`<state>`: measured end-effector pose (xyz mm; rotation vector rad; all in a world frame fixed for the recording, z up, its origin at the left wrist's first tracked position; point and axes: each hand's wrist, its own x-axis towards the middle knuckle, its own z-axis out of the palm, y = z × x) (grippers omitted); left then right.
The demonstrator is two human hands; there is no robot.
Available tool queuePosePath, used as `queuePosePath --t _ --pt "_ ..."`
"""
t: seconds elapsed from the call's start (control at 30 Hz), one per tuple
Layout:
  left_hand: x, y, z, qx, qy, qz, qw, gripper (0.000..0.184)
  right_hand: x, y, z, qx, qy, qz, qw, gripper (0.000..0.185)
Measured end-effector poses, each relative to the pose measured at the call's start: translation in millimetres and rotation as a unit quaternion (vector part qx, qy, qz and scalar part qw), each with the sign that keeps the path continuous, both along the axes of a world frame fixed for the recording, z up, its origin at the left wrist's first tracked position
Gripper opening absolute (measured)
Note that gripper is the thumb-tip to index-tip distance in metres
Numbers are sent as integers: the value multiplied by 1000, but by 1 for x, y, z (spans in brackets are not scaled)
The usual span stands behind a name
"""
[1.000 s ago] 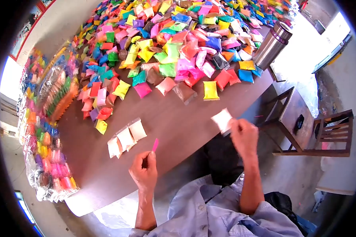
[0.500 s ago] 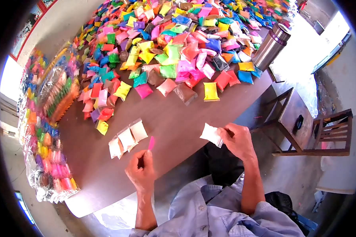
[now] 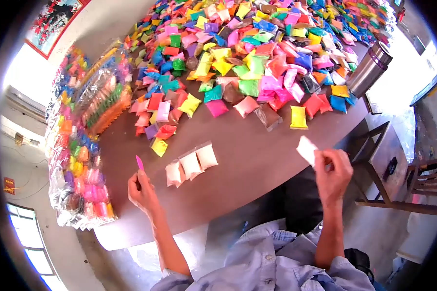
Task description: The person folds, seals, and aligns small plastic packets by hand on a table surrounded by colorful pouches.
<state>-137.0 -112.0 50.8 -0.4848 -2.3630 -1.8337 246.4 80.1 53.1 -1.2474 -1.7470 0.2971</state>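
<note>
My left hand (image 3: 142, 188) is closed in a pinch on a small, flat, bright pink pointed piece (image 3: 140, 162) that sticks up from the fingertips; I cannot make out its kind. Between finger and thumb, my right hand (image 3: 333, 177) grips a small white packet (image 3: 307, 150) by its near end, held above the table's front edge. On the brown table (image 3: 247, 169), between the two hands, lies a short row of three pale, filled packets (image 3: 191, 165), side by side and touching. Neither hand touches this row.
A large heap of colourful small packets (image 3: 250, 87) covers the back of the table. Clear bags packed with coloured packets (image 3: 77, 169) line the left side. A steel flask (image 3: 370, 70) stands at the right edge. Beyond it are a small table (image 3: 381, 150) and a wooden chair (image 3: 427, 186).
The view has swung left. My left hand has moved from in front of the pale row to its left, keeping the pink piece. The white packet in my right hand has tilted.
</note>
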Motion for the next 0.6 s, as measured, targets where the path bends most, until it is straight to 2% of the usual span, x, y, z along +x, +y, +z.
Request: queuePosePath --t 0.07,0.23,0.33,0.47,0.57,0.6 --pt "-22 -4 -10 -36 31 11 999 22 -25 -14 3 20 -46 68 996 22" --pt "-54 -5 -41 -83 23 13 996 22 -69 -44 -10 -12 -58 204 977 28" --pt "-60 -9 -49 -129 36 13 991 21 -74 -53 -4 -85 -82 240 963 20" --pt "-60 -9 -46 -76 -16 -2 997 22 -67 -33 5 -53 -88 275 956 14" --pt "-58 -8 -43 -93 -11 13 996 23 -65 -14 17 -73 -151 326 930 34" --pt "-58 -8 -43 -93 -14 14 995 23 -66 -10 16 -72 -155 328 929 34"
